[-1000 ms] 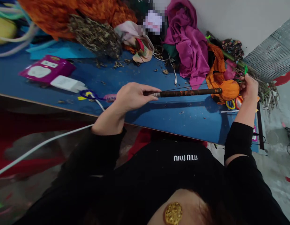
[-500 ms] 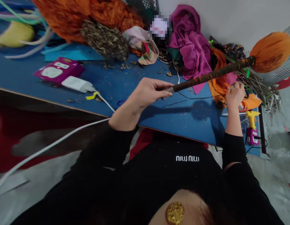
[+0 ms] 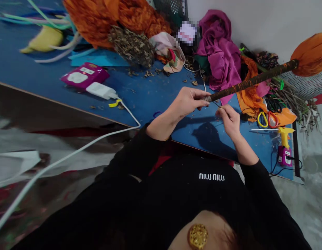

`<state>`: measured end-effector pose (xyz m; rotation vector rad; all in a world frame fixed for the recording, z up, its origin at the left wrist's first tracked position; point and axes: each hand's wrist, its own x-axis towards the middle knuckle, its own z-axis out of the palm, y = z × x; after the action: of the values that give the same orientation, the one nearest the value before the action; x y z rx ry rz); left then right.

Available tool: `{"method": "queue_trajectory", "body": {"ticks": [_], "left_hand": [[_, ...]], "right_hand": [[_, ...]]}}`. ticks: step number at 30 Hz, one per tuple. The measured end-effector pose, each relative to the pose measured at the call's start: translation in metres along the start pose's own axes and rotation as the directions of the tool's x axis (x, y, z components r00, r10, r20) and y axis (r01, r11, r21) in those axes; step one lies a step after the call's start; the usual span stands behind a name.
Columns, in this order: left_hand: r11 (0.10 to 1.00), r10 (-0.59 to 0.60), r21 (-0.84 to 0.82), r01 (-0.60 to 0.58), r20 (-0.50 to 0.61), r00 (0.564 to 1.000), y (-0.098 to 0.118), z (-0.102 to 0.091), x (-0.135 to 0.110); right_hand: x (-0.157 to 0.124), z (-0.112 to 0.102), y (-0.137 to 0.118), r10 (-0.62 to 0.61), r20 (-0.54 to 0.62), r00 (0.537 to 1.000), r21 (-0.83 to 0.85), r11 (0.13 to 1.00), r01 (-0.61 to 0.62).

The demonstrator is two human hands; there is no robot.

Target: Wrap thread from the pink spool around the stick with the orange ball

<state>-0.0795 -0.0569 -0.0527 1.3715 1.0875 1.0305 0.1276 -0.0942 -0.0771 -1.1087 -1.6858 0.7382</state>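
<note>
My left hand [image 3: 188,100] is closed round the lower end of a dark brown wrapped stick [image 3: 244,83], which slants up to the right. A rounded orange cloth head [image 3: 310,53] tops its far end. Where my fingers grip, the stick shows a pale tip. Close by, my right hand [image 3: 230,119] pinches a thin dark thread [image 3: 216,103] that runs to the stick near my left fingertips. Scissors with a yellow and a red handle loop [image 3: 262,119] lie to the right of my right hand, partly over orange cloth [image 3: 248,102].
A yellow glue gun [image 3: 284,135] lies at the table's right end by a purple socket box [image 3: 284,156]. Another purple socket box [image 3: 85,76] holds a white plug, its cable crossing the front edge. Magenta cloth [image 3: 218,59], orange cloth and dried plant matter [image 3: 132,45] line the back.
My right hand has moved left, from beside the scissors to near the stick's lower end, and now pinches the thread. The scissors are uncovered. The left hand keeps its hold; the view has shifted.
</note>
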Motion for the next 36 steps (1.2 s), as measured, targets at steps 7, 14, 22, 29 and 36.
{"method": "queue_trajectory", "body": {"ticks": [7,14,22,29,36], "left_hand": [[0.997,-0.066,-0.037,0.067,0.028,0.997,-0.015,0.012,0.003],[0.997,-0.005,0.073,0.005,0.0,1.0,-0.027,0.022,0.007],[0.958,0.042,0.285,-0.031,-0.032,0.999,-0.029,0.029,0.003],[0.829,0.001,0.558,0.017,-0.032,0.999,-0.014,0.024,-0.003],[0.772,-0.027,0.635,0.018,0.005,1.0,-0.012,0.028,-0.01]], "right_hand": [[0.007,0.017,-0.006,-0.048,-0.175,0.983,0.408,0.905,0.117],[0.001,0.023,-0.009,0.17,-0.215,0.962,0.41,0.91,-0.069],[-0.017,0.018,-0.027,0.058,-0.187,0.981,0.237,0.971,-0.013],[0.006,-0.003,-0.034,-0.133,-0.03,0.991,0.156,0.978,0.136],[0.045,-0.019,-0.03,-0.092,0.065,0.994,-0.13,0.986,0.1]]}}
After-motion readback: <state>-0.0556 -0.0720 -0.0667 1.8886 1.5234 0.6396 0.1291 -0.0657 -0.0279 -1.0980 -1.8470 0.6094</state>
